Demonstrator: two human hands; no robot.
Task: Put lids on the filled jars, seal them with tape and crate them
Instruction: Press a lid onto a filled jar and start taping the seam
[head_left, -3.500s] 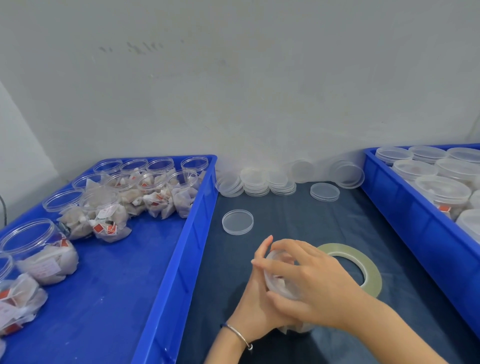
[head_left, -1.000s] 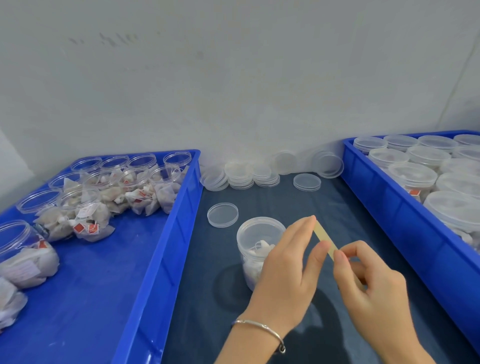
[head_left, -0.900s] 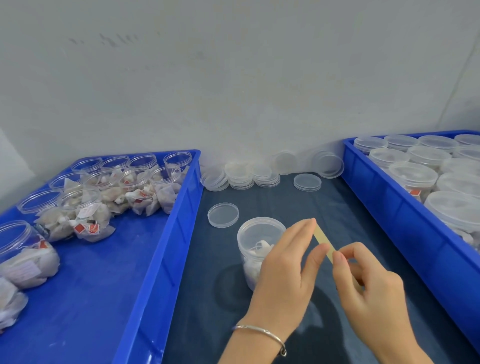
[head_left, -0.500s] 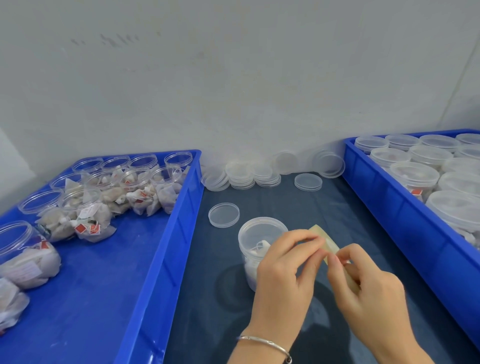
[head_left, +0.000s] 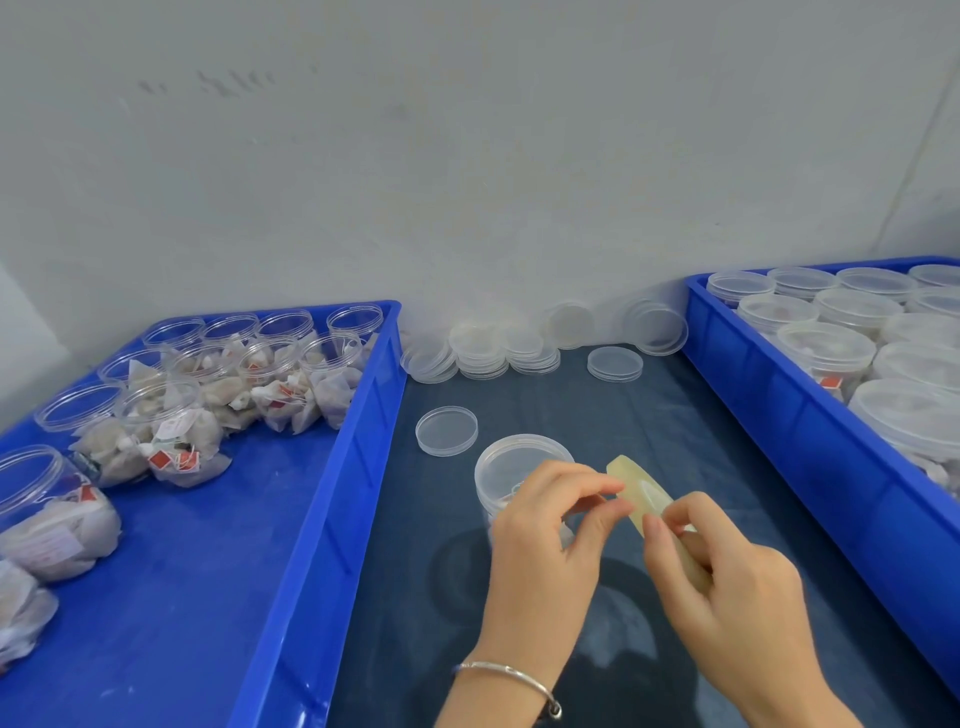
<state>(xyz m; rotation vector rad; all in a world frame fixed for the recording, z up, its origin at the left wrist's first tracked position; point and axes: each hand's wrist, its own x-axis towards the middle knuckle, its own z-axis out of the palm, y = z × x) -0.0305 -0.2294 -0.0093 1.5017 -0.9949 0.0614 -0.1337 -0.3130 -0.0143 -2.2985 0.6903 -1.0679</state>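
Right hand (head_left: 724, 582) grips the tape roll (head_left: 641, 493), held on edge above the middle of the worktop (head_left: 675, 431), thumb and fingers curled round its lower part. Left hand (head_left: 550, 535) pinches at the roll's rim with thumb and forefinger; whether a free tape end is caught cannot be told. A bracelet (head_left: 511, 675) sits on the left wrist.

Lidded jar (head_left: 511, 470) stands upright on the worktop just behind the left hand, partly hidden by it. A single loose lid (head_left: 447, 430) lies flat just beside the jar, toward the left crate.

Stacks of spare lids (head_left: 480, 353) line the worktop's far edge, some leaning on the wall.

Left crate (head_left: 332, 493), along the worktop's left edge: open jars (head_left: 161, 415) filled with tea bags, no lids. Right crate (head_left: 810, 441), along the right edge: closed jars (head_left: 826, 345), packed close together.
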